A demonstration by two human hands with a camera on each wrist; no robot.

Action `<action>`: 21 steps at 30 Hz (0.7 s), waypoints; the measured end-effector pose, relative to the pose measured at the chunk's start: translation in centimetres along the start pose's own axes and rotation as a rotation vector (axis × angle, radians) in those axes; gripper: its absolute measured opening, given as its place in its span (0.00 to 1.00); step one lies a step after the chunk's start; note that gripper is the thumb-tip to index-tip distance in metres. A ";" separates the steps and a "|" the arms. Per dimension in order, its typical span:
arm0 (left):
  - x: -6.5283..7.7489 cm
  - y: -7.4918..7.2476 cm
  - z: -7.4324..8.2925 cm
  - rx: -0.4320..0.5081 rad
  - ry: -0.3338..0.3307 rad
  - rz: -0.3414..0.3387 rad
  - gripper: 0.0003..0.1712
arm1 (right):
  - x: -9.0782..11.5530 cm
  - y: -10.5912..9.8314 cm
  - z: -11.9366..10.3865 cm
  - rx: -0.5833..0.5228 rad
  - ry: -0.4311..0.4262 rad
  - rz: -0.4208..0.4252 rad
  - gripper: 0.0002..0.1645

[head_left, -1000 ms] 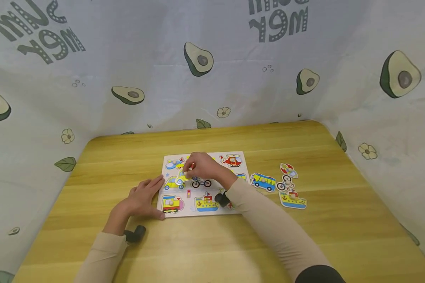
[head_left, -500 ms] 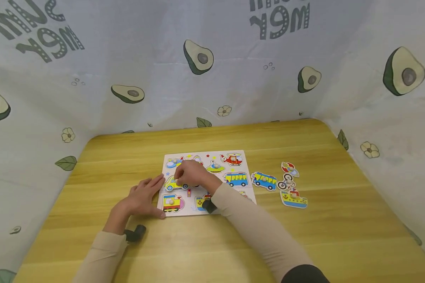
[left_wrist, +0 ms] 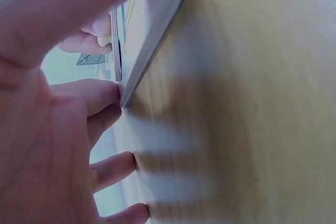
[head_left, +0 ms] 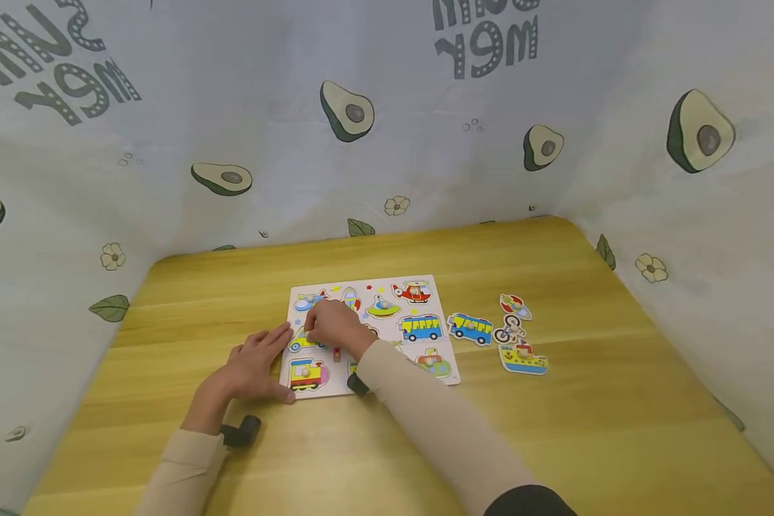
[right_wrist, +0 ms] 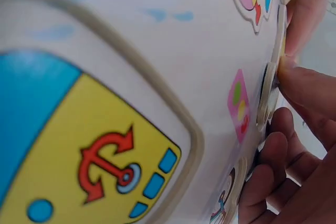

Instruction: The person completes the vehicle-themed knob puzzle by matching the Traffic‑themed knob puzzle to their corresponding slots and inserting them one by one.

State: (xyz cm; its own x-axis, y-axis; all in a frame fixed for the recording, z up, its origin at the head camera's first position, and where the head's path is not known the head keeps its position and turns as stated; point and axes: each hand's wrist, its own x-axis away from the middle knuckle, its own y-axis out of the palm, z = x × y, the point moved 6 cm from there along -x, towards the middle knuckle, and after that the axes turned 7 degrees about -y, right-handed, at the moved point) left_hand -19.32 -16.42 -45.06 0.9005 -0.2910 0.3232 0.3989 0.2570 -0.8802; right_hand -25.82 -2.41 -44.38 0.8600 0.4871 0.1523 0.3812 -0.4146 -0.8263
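A white wooden peg-puzzle board [head_left: 340, 378] lies on the table, with printed vehicles and several knobbed pieces in its slots. My right hand [head_left: 337, 324] pinches a yellow car piece [head_left: 301, 340] at the board's left side, over the printed car. In the right wrist view, thumb and finger meet at the piece's edge, and its seating is partly hidden. My left hand [head_left: 251, 365] rests against the board's left edge. The left wrist view shows its thumb and index finger touching the board edge, the other fingers [left_wrist: 116, 171] spread on the table.
Right of the board lie loose pieces: a blue bus [head_left: 471, 329], a rocket [head_left: 515, 307], a bicycle [head_left: 509, 330] and a ship [head_left: 523, 358]. The wooden table [head_left: 587, 430] meets a pale avocado-print cloth [head_left: 426, 158] behind and at the sides.
My right hand has moved left and slightly down, bringing the yellow car piece from the board's upper middle onto the printed car. The left hand stays at the board's edge.
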 end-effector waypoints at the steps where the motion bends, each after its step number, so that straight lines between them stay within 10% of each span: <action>1: 0.1 -0.1 -0.2 0.004 -0.008 0.003 0.68 | -0.2 0.0 -0.2 0.007 -0.003 -0.001 0.02; 21: 0.0 -0.5 -0.5 0.010 -0.026 0.015 0.66 | -1.1 0.1 -0.2 0.045 -0.017 -0.028 0.05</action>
State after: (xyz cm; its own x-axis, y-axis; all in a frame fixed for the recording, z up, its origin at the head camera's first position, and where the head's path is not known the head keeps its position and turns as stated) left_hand -19.62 -16.98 -44.82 0.9105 -0.2627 0.3194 0.3871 0.2701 -0.8816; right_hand -26.61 -3.16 -44.51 0.8428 0.5116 0.1670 0.3894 -0.3656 -0.8454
